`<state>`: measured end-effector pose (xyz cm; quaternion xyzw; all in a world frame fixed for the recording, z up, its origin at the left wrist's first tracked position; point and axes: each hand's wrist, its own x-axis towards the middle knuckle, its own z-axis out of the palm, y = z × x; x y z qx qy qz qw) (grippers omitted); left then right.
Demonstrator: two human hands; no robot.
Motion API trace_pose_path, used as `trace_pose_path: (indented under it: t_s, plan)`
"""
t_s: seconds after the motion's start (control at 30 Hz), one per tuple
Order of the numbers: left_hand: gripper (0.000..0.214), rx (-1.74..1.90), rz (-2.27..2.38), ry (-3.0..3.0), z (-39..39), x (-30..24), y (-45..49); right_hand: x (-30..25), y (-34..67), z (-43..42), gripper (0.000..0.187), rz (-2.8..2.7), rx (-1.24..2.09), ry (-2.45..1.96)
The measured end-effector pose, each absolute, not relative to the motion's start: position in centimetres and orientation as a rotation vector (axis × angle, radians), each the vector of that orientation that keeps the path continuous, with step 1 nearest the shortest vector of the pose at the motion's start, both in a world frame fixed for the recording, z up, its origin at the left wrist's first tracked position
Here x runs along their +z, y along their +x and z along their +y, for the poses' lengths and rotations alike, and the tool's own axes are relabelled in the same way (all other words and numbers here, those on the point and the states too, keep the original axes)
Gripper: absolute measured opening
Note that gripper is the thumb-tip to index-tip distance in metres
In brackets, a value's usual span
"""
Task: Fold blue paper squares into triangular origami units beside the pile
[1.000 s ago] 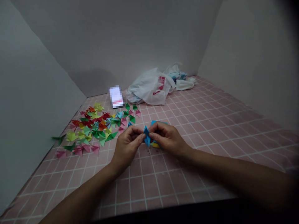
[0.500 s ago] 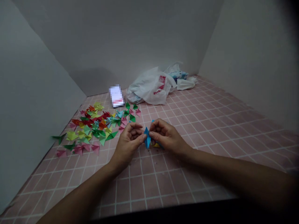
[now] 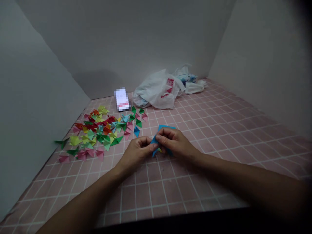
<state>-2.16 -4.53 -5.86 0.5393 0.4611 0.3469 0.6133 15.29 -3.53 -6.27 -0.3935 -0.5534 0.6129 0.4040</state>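
Between the fingertips of both hands is a small piece of folded blue origami paper (image 3: 153, 141), held tilted over the table. My left hand (image 3: 137, 149) pinches its lower left side with thumb and fingers. The thumb and forefinger of my right hand (image 3: 175, 142) close on its upper right part. Flat blue paper (image 3: 167, 126) shows behind and under my right hand, which covers most of it. A bit of yellow paper (image 3: 160, 150) peeks out below the fingers. Left of the hands, a folded blue paper piece (image 3: 136, 131) lies by itself.
Many folded paper pieces (image 3: 106, 139) in several colours spread over the left of the pink tiled-pattern table (image 3: 219, 136). A phone (image 3: 122, 99) with a lit, blurred screen is behind them. White plastic bags (image 3: 156, 89) lie at the back, against the wall.
The folded blue paper has turned from upright and facing me to tilted. My left hand has dropped slightly and its fingers have curled in, uncovering the blue piece behind it.
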Motion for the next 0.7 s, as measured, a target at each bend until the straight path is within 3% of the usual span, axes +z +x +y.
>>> trace_pose_path:
  t_s: [0.27,0.5,0.7]
  plan:
    - [0.023,0.778,1.005,1.154,-4.54,-5.91,-2.08,-6.46,15.55,-3.04,0.029,-1.341,1.472,-1.014]
    - [0.021,1.097,1.075,1.107,-3.83,-6.30,-2.46,-6.32,15.50,-3.14,0.027,-1.313,1.502,-1.022]
    - [0.019,1.149,1.047,1.063,-3.84,-6.56,-2.61,-6.54,15.17,-3.54,0.023,-1.399,1.605,-1.018]
